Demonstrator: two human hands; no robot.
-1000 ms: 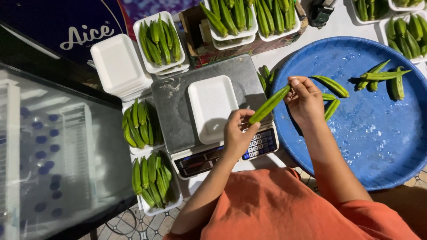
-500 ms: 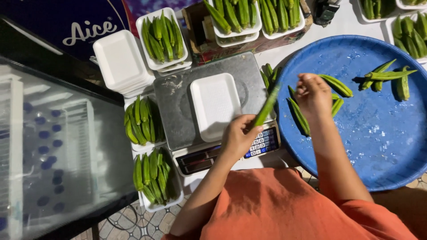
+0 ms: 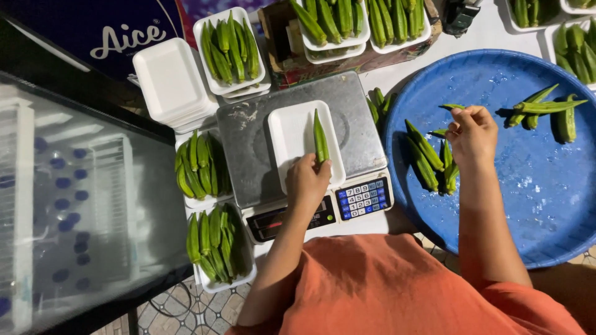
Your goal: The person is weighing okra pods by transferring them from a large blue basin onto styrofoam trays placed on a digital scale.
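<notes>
Observed left hand [image 3: 307,180] pinching one okra pod [image 3: 320,138] onto the otherwise bare white tray [image 3: 287,136] on the scale [image 3: 248,142], right hand [image 3: 473,133] closed on pods in blue basin [image 3: 528,205]; filling barely begun.

Left hand [image 3: 307,181] lays okra pod [image 3: 320,138] in white tray [image 3: 287,133]; right hand [image 3: 473,133] grips okra [image 3: 451,107].

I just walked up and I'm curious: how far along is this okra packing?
Done: several white trays already sit filled with okra around the scale. In hand: the left hand lays a first pod in the tray on the scale, while the right hand gathers pods in the blue tub. Left: loose okra in the tub, and a stack of empty trays.
</notes>
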